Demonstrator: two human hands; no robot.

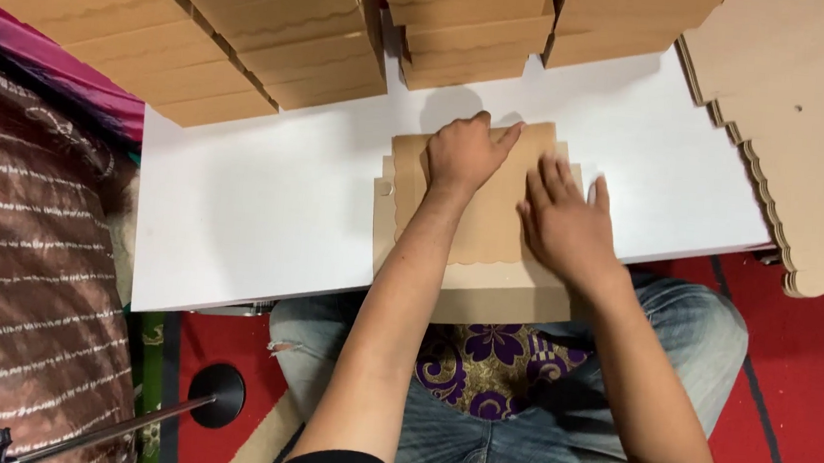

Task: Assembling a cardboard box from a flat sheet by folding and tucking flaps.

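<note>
Directly under both hands' grip: cardboard sheet (490, 230).

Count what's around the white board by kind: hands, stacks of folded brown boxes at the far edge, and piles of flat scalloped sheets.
Hands: 2, left hand and right hand
Stacks of folded boxes: 4
Piles of flat scalloped sheets: 1
Total: 7

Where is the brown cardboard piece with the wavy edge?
The cardboard piece lies mid-frame on the white table, under the left hand and right hand.
</note>
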